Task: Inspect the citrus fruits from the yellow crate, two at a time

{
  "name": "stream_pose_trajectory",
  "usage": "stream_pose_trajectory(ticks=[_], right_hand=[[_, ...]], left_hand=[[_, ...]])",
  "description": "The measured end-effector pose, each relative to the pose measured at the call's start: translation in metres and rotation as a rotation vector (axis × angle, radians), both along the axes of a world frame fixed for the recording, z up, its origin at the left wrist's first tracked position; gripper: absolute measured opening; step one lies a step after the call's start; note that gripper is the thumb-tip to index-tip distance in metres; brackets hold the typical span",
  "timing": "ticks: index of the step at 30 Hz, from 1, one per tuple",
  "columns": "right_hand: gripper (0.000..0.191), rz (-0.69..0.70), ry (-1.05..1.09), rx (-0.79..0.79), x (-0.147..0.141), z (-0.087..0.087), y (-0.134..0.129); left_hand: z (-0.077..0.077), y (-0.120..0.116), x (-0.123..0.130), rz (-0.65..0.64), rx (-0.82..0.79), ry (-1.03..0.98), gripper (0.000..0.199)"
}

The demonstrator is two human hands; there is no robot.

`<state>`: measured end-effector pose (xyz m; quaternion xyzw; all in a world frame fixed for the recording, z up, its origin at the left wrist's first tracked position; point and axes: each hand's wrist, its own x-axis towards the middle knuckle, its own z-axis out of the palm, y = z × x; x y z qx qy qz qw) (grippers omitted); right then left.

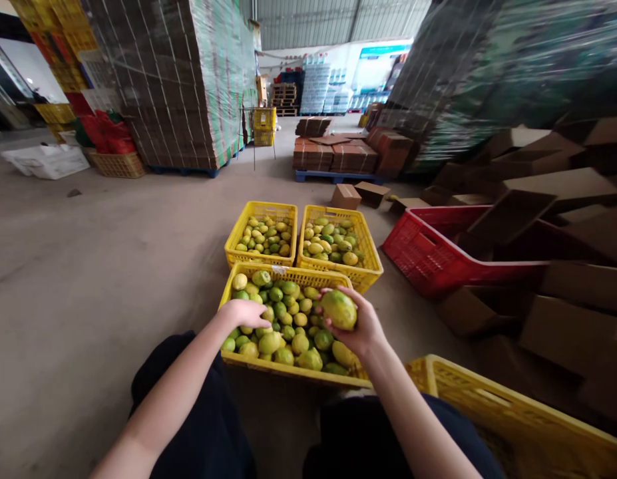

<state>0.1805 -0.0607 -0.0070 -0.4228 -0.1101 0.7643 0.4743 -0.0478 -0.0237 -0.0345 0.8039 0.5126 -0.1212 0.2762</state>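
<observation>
My right hand (364, 327) has its fingers wrapped round a large green-yellow lemon (339, 310), held above the right side of a yellow crate (288, 372). Several lemons (300, 319), some green and some yellow, fill that crate. Over its left side is my left hand (244, 313), palm down and holding nothing that I can see. Its fingers reach out, slightly apart, just over the fruit; whether they touch a lemon I cannot tell.
Behind stand two more yellow crates of lemons, one left (261, 261) and one right (375, 269). To the right are a red crate (418, 256) and loose cardboard boxes (562, 326). Another yellow crate (488, 392) is near my right leg. Wrapped pallet stacks (158, 86) rise farther back.
</observation>
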Motion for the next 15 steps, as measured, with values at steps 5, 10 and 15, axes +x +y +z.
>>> stream_pose_trajectory(ticks=[5,10,15], right_hand=[[0.018,0.159,-0.021,-0.306,-0.038,-0.061,-0.037],[0.020,0.122,-0.099,-0.584,-0.043,-0.104,-0.044],[0.029,-0.255,-0.268,-0.291,0.011,-0.064,0.061]], left_hand=[[-0.002,0.009,-0.011,0.042,0.063,0.139,0.052],[0.002,0.011,-0.024,0.028,0.046,0.147,0.054],[0.008,0.006,-0.033,0.058,0.016,0.137,0.056]])
